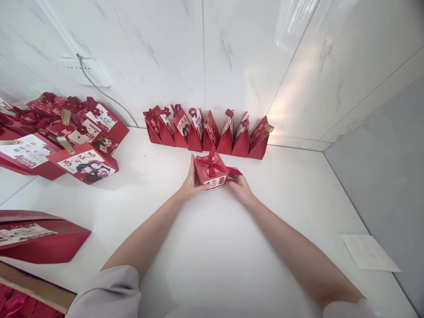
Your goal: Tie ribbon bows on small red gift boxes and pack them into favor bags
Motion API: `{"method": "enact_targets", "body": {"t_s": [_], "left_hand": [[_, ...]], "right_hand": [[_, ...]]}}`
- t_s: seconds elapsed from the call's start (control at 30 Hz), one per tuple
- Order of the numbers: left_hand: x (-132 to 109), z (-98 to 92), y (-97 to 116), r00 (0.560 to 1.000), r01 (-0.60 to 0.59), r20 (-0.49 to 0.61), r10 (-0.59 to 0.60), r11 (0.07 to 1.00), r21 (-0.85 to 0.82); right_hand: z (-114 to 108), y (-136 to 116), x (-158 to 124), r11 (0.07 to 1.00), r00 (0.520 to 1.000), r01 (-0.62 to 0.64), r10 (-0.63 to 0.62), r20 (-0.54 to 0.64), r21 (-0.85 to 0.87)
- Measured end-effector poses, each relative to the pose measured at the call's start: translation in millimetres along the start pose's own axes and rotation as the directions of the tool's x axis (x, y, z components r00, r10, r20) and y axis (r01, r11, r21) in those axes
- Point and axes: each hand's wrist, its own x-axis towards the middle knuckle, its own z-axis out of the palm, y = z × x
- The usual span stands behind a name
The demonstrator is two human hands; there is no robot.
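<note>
A small red gift box (211, 170) with a red ribbon bow on top and a white printed label sits between my hands on the white table. My left hand (192, 183) grips its left side, thumb along the lower front edge. On the other side, my right hand (241, 186) holds the box's right side, with a ribbon end lying over the fingers. Just behind the box stands a row of several red triangular gift boxes (210, 132), side by side against the wall.
At the left lies a heap of red gift boxes (82, 165). Nearer to me are a larger red box (43, 238) and an open carton (36, 282) of red items. A white paper (369, 251) lies at the right edge. A cable (99, 90) hangs from the wall socket.
</note>
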Motion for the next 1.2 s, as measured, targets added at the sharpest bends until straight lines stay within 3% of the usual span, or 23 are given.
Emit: {"method": "enact_targets", "body": {"t_s": [0.13, 0.3, 0.43, 0.53, 0.63, 0.87, 1.1, 1.2], "left_hand": [[10, -12.1, -7, 0.987, 0.084, -0.128, -0.102, 0.987, -0.139], [13, -14.4, -5, 0.979, 0.032, -0.195, -0.06, 0.989, -0.143], [10, -7.8, -3, 0.975, -0.02, -0.221, -0.009, 0.992, -0.126], [8, -4.5, 1, 0.971, 0.016, -0.232, -0.062, 0.981, -0.194], [7, -6.3, 5, 0.967, 0.103, -0.201, -0.158, 0.96, -0.259], [10, -14.3, -1, 0.964, 0.117, -0.207, -0.164, 0.967, -0.224], [8, -15.6, 2, 0.985, 0.063, -0.156, -0.076, 0.994, -0.086], [8, -16.9, 14, 0.999, 0.022, -0.032, -0.022, 1.0, 0.012]], "right_hand": [[-3, -2, -1, 0.999, 0.999, -0.045, 0.044, 0.017, 0.027], [-1, -6, -2, 0.997, 0.997, -0.026, 0.031, -0.068, 0.071], [1, -10, -3, 0.994, 0.996, -0.075, 0.078, -0.036, 0.076], [0, -9, -2, 0.994, 0.995, -0.076, 0.081, -0.059, 0.079], [-1, -8, -2, 0.995, 0.994, -0.076, 0.08, -0.069, 0.066], [-1, -9, -3, 0.996, 0.996, -0.088, 0.089, -0.01, 0.026], [0, -11, -5, 0.996, 0.996, -0.086, 0.086, -0.002, 0.0], [0, -11, -6, 0.997, 0.997, -0.074, 0.074, 0.005, -0.012]]}}
